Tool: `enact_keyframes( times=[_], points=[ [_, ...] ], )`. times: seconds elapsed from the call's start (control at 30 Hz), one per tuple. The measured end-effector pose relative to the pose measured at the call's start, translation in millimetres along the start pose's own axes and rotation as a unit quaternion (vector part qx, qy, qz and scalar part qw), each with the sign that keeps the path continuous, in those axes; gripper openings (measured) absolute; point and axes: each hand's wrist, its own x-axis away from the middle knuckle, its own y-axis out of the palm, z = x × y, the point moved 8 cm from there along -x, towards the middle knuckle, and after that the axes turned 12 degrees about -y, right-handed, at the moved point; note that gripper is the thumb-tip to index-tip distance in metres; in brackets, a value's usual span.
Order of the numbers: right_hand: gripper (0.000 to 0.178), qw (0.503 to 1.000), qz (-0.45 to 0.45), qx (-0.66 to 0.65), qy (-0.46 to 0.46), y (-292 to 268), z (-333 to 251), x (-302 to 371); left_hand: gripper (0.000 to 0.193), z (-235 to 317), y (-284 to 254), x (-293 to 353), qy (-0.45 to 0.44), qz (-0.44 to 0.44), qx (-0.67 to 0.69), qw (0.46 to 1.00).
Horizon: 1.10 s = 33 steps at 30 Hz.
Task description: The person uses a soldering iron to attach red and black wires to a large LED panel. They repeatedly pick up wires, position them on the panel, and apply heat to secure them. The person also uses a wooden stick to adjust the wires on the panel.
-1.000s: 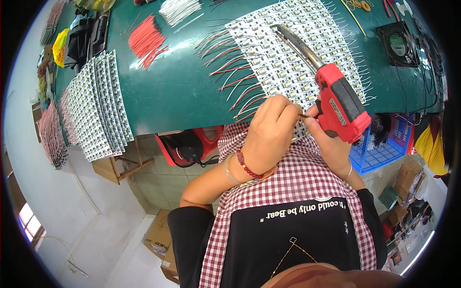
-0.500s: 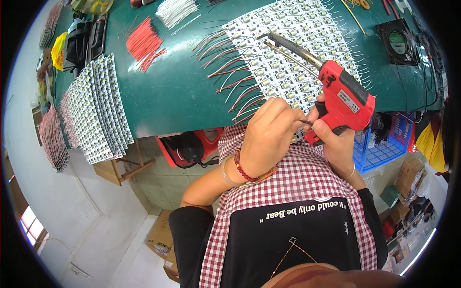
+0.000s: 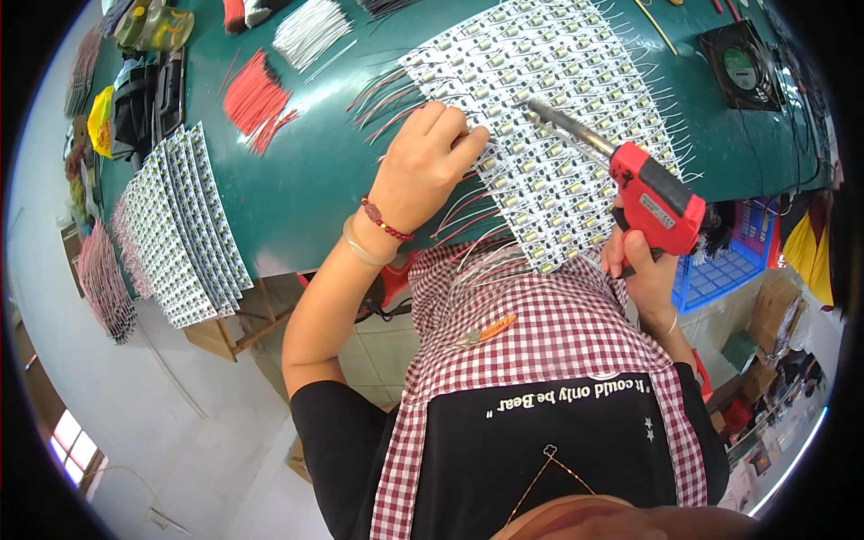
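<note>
My right hand [image 3: 646, 270] is wrapped round the grip of a red soldering gun [image 3: 655, 198]. The gun's metal barrel points up and left, its tip over a panel of white LED circuit boards [image 3: 558, 193]. Curled and closed, my left hand [image 3: 430, 157] is at the panel's left side, apart from the gun's tip. Whatever its fingertips pinch is hidden behind the hand. Red, white and dark wires [image 3: 387, 97] stick out from the panel's left edge, partly under my left hand. The panel's near corner reaches over the table edge to my checked apron.
Red wires [image 3: 255, 99], white wires [image 3: 310, 34] and dark wires lie at the back of the green table [image 3: 297, 202]. Stacked LED strips [image 3: 184, 229] overhang its left end. A black fan [image 3: 741, 67] stands at right, above a blue crate [image 3: 720, 274].
My left hand has moved from beside my right hand up and left to the panel's wired edge. The soldering gun has shifted slightly down, and its tip has moved right.
</note>
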Motion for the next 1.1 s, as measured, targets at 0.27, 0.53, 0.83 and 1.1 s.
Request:
enact_keyframes(
  times=[0.27, 0.53, 0.83, 1.1],
  points=[
    [0.032, 0.997, -0.029, 0.056, 0.042, -2.3, 19.0, 17.5, 0.022, -2.5, 11.4, -0.2, 0.01, -0.037, -0.014, 0.999],
    [0.014, 0.995, -0.029, 0.043, 0.087, -11.0, 32.3, 30.9, 0.022, 1.7, 9.2, -1.0, 0.018, -0.029, -0.014, 0.999],
    [0.031, 0.995, -0.056, 0.085, 0.007, -0.5, 15.3, 23.1, 0.02, 2.7, 10.9, -0.3, 0.023, -0.029, -0.034, 0.999],
    [0.033, 0.996, -0.047, 0.069, 0.036, -6.2, 25.4, 28.4, 0.02, 3.5, 12.8, -0.1, 0.035, -0.032, -0.058, 0.997]
  ],
)
